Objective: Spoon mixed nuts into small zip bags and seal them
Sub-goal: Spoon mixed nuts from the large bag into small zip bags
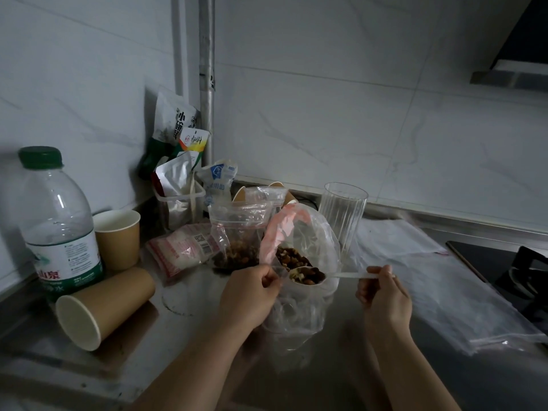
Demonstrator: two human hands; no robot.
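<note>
Setting: dim kitchen corner, pale marble-look wall tiles, a vertical metal pipe (206,69) in the corner, range hood (516,66) at 2 o'clock. Work surface: steel counter (189,345).

Item 1. Left hand (252,295), centre of view: fingers curled, pinching the rim of a clear plastic bag (308,241) and holding its mouth open.

Item 2. Right hand (382,295), at 3 o'clock from the left hand: fingers closed round the handle of a white plastic spoon (350,274). The spoon bowl is heaped with mixed nuts (308,275) and sits at the bag mouth; more nuts lie inside the bag just beyond it.

Item 3. Zip bag (237,232), just at 10 o'clock from the held bag: upright, top open, nuts in its lower part. A second clear bag stands behind it.

Item 4. Clear ribbed tumbler (341,215), at 1 o'clock from the held bag, upright.

Item 5. Stack of flat clear bags (430,280), at 3 o'clock, lying on the counter beside a dark hob (504,271).

Item 6. Water bottle (56,223) with green cap, at 9 o'clock, upright. Beside it one brown paper cup (117,238) upright, another (100,307) on its side.

Item 7. Food packets (178,134) at 11 o'clock, leaning in the corner, some standing in a clear tub (178,203); a pink-striped packet (181,250) lies flat in front.
</note>
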